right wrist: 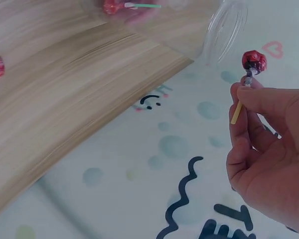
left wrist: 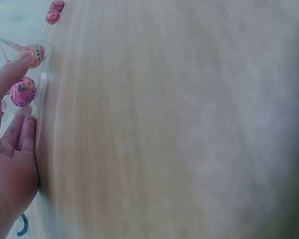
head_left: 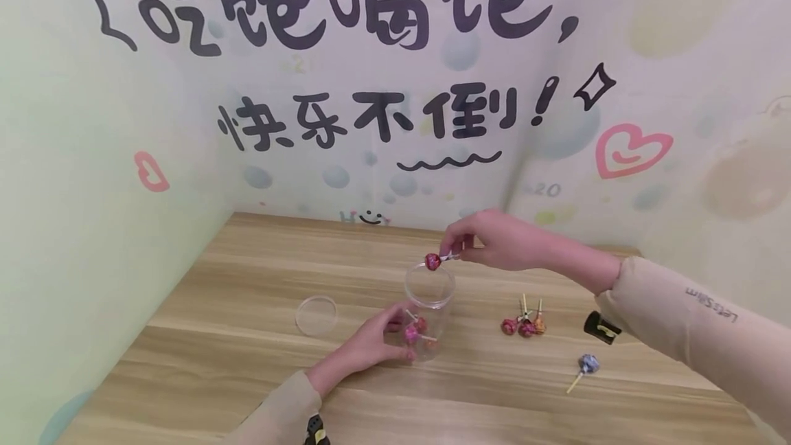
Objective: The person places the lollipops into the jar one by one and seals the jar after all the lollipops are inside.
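A clear plastic jar (head_left: 441,321) stands upright on the table, its mouth uncovered. My left hand (head_left: 371,343) holds it low on the left side, fingers and thumb around the wall. Inside lie several lollipops, among them a pink-wrapped lollipop (left wrist: 23,91) and an orange-yellow lollipop (left wrist: 37,55). Over the rim my right hand (head_left: 497,242) pinches a red-wrapped lollipop (right wrist: 254,61) by its yellow stick, between thumb and fingers. Its candy end points left in the head view and overlaps the far edge of the jar's mouth.
A round clear lid (head_left: 316,316) lies on the wooden table (head_left: 247,273) left of the jar. To the right are a cluster of red and orange lollipops (head_left: 526,329) and a separate blue-wrapped lollipop (head_left: 589,364). A printed wall (head_left: 346,184) rises behind the table.
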The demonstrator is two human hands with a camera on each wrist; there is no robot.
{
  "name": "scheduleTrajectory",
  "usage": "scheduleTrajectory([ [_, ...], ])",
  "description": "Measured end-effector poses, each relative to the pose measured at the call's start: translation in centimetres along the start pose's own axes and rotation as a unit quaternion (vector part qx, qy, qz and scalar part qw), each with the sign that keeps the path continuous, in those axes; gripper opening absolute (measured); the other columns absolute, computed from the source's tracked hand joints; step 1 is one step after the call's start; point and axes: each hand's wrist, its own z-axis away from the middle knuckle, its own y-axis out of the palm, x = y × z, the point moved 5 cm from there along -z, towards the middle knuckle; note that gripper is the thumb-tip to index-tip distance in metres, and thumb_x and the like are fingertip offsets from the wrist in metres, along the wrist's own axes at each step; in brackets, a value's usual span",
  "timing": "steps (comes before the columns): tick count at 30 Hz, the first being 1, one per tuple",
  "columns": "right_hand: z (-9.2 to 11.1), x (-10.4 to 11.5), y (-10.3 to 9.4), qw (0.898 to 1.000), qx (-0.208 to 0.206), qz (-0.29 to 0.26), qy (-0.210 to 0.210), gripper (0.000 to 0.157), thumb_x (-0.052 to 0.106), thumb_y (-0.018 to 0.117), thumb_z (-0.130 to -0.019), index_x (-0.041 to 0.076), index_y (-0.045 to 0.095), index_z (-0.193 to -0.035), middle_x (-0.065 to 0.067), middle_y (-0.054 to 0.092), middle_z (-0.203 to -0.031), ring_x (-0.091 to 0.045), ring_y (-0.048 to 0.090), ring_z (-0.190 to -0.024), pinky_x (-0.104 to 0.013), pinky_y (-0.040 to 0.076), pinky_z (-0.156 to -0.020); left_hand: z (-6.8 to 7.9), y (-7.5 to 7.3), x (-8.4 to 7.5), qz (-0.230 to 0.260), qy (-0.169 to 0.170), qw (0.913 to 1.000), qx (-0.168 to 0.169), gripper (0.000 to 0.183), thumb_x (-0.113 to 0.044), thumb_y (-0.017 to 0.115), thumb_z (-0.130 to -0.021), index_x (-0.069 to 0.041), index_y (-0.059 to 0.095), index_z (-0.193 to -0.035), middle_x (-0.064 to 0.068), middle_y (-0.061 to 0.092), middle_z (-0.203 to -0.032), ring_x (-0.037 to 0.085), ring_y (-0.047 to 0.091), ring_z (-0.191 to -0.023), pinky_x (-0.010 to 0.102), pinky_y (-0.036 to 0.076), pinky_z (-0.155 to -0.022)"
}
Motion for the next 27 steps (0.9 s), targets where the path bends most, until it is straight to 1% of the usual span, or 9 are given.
scheduleTrajectory([
  [6, -1.3, 1.0, 1.2, 0.999, 0.022, -0.013, -0.025, 0.021, -0.003, 0.063, -0.088, 0.012, 0.074, -0.099, 0.004, 0.075, -0.095, -0.005, 0.063, -0.083, -0.021, 0.056, -0.077, 0.0, -0.1, -0.1, 0.000, 0.010, 0.9999, -0.003, 0.077, -0.018, 0.084, -0.077, -0.017, 0.044, -0.144, 0.010, 0.062, -0.130, 0.028, 0.056, -0.126, 0.039, 0.047, -0.110],
  [8, -1.5, 1.2, 1.6, 0.999, 0.025, -0.014, -0.031, 0.022, -0.005, 0.063, -0.087, 0.011, 0.074, -0.098, 0.004, 0.075, -0.094, -0.005, 0.063, -0.082, -0.021, 0.056, -0.077, -0.1, -0.1, -0.1, 0.000, 0.009, 1.0000, -0.002, 0.078, -0.019, 0.084, -0.077, -0.018, 0.044, -0.144, 0.008, 0.062, -0.130, 0.028, 0.056, -0.125, 0.039, 0.047, -0.110],
  [11, -1.8, 1.5, 2.2, 0.999, 0.028, 0.002, -0.043, 0.022, -0.006, 0.063, -0.087, 0.011, 0.074, -0.096, 0.004, 0.074, -0.093, -0.006, 0.063, -0.083, -0.021, 0.056, -0.077, 0.0, -0.1, 0.0, -0.002, 0.008, 1.0000, 0.000, 0.078, -0.019, 0.084, -0.078, -0.019, 0.044, -0.144, 0.007, 0.062, -0.130, 0.027, 0.056, -0.125, 0.039, 0.047, -0.110],
  [15, -2.0, 1.8, 3.0, 0.997, 0.031, 0.022, -0.066, 0.023, -0.007, 0.062, -0.087, 0.012, 0.074, -0.093, 0.004, 0.074, -0.091, -0.007, 0.064, -0.085, -0.023, 0.056, -0.079, 0.0, 0.0, 0.0, -0.002, 0.008, 1.0000, -0.001, 0.077, -0.019, 0.084, -0.077, -0.014, 0.044, -0.143, 0.009, 0.062, -0.130, 0.028, 0.057, -0.125, 0.040, 0.047, -0.110],
  [17, -2.2, 1.8, 3.4, 0.996, 0.032, 0.020, -0.076, 0.024, -0.008, 0.062, -0.087, 0.012, 0.074, -0.091, 0.004, 0.074, -0.090, -0.007, 0.064, -0.085, -0.023, 0.056, -0.080, 0.1, 0.0, 0.0, 0.002, 0.005, 1.0000, -0.002, 0.078, -0.018, 0.084, -0.077, -0.013, 0.044, -0.144, 0.010, 0.062, -0.130, 0.028, 0.057, -0.125, 0.040, 0.047, -0.110],
  [21, -2.3, 2.0, 3.8, 0.995, 0.038, 0.017, -0.085, 0.024, -0.006, 0.063, -0.087, 0.014, 0.075, -0.089, 0.005, 0.075, -0.089, -0.007, 0.066, -0.085, -0.022, 0.057, -0.081, 0.1, 0.0, 0.0, 0.008, 0.000, 0.9999, -0.007, 0.075, -0.017, 0.085, -0.076, -0.013, 0.046, -0.141, 0.009, 0.061, -0.128, 0.026, 0.058, -0.124, 0.038, 0.047, -0.110],
  [23, -2.3, 2.1, 3.9, 0.995, 0.040, 0.019, -0.087, 0.024, -0.006, 0.064, -0.087, 0.015, 0.075, -0.089, 0.005, 0.075, -0.089, -0.008, 0.067, -0.086, -0.022, 0.057, -0.081, 0.1, 0.0, 0.0, 0.006, 0.002, 1.0000, -0.006, 0.071, -0.017, 0.085, -0.077, -0.013, 0.048, -0.138, 0.009, 0.062, -0.127, 0.026, 0.058, -0.123, 0.037, 0.047, -0.110],
  [27, -2.4, 2.1, 3.9, 0.995, 0.038, 0.023, -0.087, 0.025, -0.006, 0.064, -0.086, 0.016, 0.075, -0.088, 0.006, 0.075, -0.089, -0.007, 0.067, -0.086, -0.023, 0.057, -0.081, 0.1, 0.0, 0.0, 0.001, 0.008, 1.0000, -0.005, 0.069, -0.017, 0.085, -0.076, -0.014, 0.050, -0.136, 0.008, 0.063, -0.126, 0.026, 0.059, -0.122, 0.037, 0.047, -0.110],
])
